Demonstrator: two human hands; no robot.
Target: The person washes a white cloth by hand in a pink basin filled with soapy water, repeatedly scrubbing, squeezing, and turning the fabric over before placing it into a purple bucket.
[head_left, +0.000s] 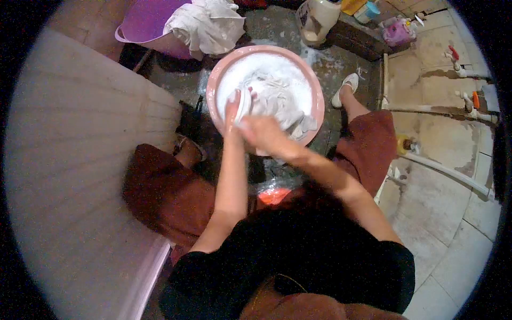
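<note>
A pink basin [213, 88] full of white suds [269, 63] stands on the floor between my knees. Wet white cloth [282, 106] lies bunched in it. Over the basin's near left side, my left hand [233, 108] grips a narrow fold of the white cloth. My right hand [262, 132], slightly blurred, is closed like a fist close by my left wrist, with a bit of white fabric showing at its fingers. The fingertips of my right hand are partly hidden.
Behind the basin on the left, a purple tub [152, 24] has white fabric [205, 24] over its rim. A cream jug [317, 21] stands behind right, near a low ledge [354, 44]. Taps [456, 63] and pipes [448, 173] line the right wall; a pale panel [101, 128] rises at left.
</note>
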